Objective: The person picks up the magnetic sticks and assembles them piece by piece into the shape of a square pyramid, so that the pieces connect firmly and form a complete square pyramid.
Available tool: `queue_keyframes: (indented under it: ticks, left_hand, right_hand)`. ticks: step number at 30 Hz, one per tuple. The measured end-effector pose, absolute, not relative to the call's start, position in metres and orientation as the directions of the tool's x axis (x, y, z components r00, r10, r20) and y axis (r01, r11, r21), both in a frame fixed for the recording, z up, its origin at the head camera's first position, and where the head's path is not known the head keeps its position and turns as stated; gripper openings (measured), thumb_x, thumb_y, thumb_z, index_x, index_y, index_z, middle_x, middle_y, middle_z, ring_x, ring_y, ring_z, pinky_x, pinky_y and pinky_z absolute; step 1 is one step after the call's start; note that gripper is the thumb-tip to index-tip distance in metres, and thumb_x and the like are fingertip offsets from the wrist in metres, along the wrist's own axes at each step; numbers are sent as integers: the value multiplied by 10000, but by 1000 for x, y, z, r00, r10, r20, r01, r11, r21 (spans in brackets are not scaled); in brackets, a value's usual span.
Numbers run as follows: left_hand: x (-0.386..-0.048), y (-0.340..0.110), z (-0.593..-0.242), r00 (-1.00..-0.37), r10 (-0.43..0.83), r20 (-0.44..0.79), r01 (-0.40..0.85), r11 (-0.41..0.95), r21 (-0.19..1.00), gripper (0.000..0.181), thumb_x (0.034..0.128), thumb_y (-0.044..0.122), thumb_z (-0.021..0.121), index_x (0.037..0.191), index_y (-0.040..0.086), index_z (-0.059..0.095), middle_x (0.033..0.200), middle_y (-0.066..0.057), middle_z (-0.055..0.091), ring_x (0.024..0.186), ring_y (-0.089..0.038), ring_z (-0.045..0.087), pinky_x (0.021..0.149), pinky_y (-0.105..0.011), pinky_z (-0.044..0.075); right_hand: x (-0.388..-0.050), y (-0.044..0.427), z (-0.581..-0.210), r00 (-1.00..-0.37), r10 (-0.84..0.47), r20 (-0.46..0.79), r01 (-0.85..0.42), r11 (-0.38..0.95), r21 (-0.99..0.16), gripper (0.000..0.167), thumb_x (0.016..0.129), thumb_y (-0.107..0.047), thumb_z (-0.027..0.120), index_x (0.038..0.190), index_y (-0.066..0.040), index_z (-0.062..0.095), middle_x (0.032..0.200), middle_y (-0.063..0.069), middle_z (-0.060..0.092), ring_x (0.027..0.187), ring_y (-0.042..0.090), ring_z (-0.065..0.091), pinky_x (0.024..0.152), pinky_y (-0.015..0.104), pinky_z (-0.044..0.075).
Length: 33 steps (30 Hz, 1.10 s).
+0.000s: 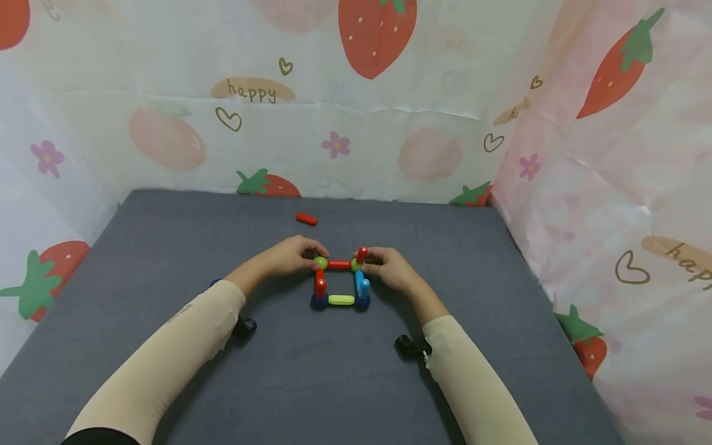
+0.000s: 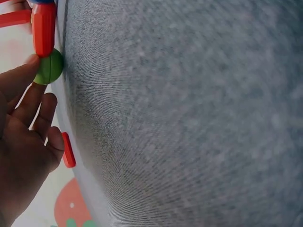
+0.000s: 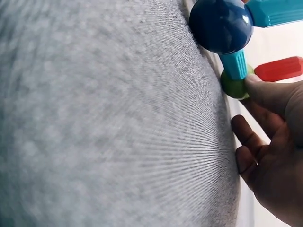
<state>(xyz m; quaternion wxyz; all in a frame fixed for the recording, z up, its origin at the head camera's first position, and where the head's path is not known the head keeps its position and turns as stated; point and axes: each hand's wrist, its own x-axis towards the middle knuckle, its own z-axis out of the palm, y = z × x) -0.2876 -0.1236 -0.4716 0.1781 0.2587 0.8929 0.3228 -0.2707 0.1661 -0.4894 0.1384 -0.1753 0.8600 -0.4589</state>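
Nearest, two cream sleeves [image 1: 167, 352] reach over the grey tabletop [image 1: 311, 383], a small black device [image 1: 245, 327] at the left wrist and another black device [image 1: 408, 347] at the right. Ahead of them, near the middle of the tabletop, lies a square frame [image 1: 358, 281] of rods and balls. Its near side is a yellow-green rod [image 1: 341, 300] between two dark blue balls [image 1: 319, 303]; a red upright rod [image 1: 321, 287] stands on the left one, a light blue upright rod [image 1: 364, 288] on the right one. A red rod forms the left side and a blue rod the right. At the far corners sit a left green ball [image 1: 320, 263] and a right green ball [image 1: 356, 265], joined by a red crossbar [image 1: 339, 264]; another red rod [image 1: 363, 254] rises from the right one. The person's left hand [image 1: 289, 254] has a pinching grip on the left green ball, thumb against fingers, and the right hand [image 1: 392, 269] likewise grasps the right green ball. Beyond the frame rests a loose red rod [image 1: 306, 219], and behind the tabletop hangs a strawberry-print cloth [image 1: 339, 111].
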Motion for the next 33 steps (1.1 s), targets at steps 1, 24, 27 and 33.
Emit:
queue_keyframes:
  ticks: [1,24,27,33]
  left_hand:
    - [-287,-124,-472,-805,573,-155,340,659,671,337,986,197,705,1321,156,689,1325,-45,673,1255,-260,594,1088,-488,455]
    - [-287,-125,-476,-833,516,-201,233,656,718,319,983,214,712,1301,191,701,1320,-23,673,1248,-237,589,1079,-460,466]
    - [-286,-125,-476,-831,520,-200,234,652,721,326,986,220,707,1311,189,696,1333,-33,668,1253,-248,587,1080,-471,463]
    - [-286,-123,-477,-837,507,-205,223,659,718,326,987,225,706,1313,208,696,1348,-28,660,1264,-246,579,1098,-483,445]
  right_hand:
    - [-270,166,-489,-900,-429,-77,-176,520,-836,323,1002,-123,665,1320,-165,701,1315,39,690,1215,229,626,1040,444,493]
    - [-196,180,-472,-928,-355,-114,-151,637,-756,316,913,-206,796,1219,-171,725,1191,-11,718,1116,185,652,979,434,523]
    - [-191,175,-474,-939,-321,-126,-124,654,-746,380,874,-251,838,1222,-158,718,1183,-9,718,1117,183,643,1002,443,511]
    - [-188,167,-478,-963,-245,-112,-91,686,-722,455,797,-362,895,1174,-180,718,1144,-24,725,1045,159,646,925,408,534]
